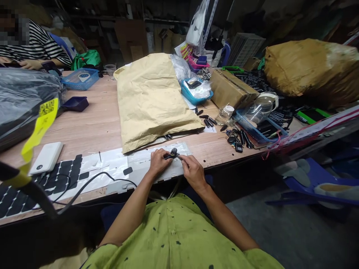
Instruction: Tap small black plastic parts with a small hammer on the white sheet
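Both hands meet over the front edge of the table, just before a large tan paper sack (157, 97). A small black part with a rounded head (174, 151) sits between them; its exact kind is too small to make out. My left hand (159, 161) is closed around the part's left end. From the other side, my right hand (194, 171) pinches a thin dark piece against the rounded head. Beneath the hands lies a white plastic-covered sheet (146, 164). To the left is a white backing sheet with black stickers (73, 168), one loose black sticker (128, 170) near my left wrist.
A white power bank (47, 157) and a black cable (98, 175) lie left. On the right are a glass jar (224, 115), a blue basket (260, 130), a cardboard box (231, 87) and small black parts (208, 121). A person in a striped top (46, 41) sits far left.
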A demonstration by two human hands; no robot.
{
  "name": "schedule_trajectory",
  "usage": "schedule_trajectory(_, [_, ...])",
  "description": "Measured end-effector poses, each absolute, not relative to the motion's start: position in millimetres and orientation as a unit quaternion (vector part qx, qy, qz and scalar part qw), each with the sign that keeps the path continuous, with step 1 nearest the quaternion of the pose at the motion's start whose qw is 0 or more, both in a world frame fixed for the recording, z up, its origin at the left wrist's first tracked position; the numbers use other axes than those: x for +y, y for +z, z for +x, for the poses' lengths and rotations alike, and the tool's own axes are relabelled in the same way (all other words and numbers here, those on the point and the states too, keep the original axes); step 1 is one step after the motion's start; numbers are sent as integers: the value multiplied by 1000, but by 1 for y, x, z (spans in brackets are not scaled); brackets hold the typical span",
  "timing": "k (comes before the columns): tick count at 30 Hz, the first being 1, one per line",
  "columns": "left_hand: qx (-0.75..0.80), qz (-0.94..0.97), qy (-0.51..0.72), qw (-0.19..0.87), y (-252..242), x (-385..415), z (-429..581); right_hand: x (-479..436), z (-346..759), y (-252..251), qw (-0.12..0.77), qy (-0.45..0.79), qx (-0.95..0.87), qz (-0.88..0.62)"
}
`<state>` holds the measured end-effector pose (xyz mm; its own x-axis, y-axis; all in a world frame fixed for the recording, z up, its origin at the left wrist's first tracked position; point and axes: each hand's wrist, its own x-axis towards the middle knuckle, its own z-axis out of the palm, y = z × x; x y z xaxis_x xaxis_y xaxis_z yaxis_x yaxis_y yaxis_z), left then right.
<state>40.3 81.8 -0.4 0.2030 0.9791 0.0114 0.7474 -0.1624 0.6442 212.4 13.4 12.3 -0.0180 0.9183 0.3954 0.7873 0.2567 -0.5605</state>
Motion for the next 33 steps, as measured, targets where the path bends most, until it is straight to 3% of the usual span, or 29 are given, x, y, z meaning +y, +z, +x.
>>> schedule_trajectory(9, [592, 730, 219, 262, 0, 81, 41, 18, 215, 10, 331, 60, -718, -610])
schedule_trajectory(17, [581, 737, 216, 270, -1, 80, 40, 62, 272, -8, 284, -42, -621, -729])
schedule_trajectory(33, [513, 797, 174, 267, 0, 73, 18, 71, 267, -27, 270, -57, -579, -767])
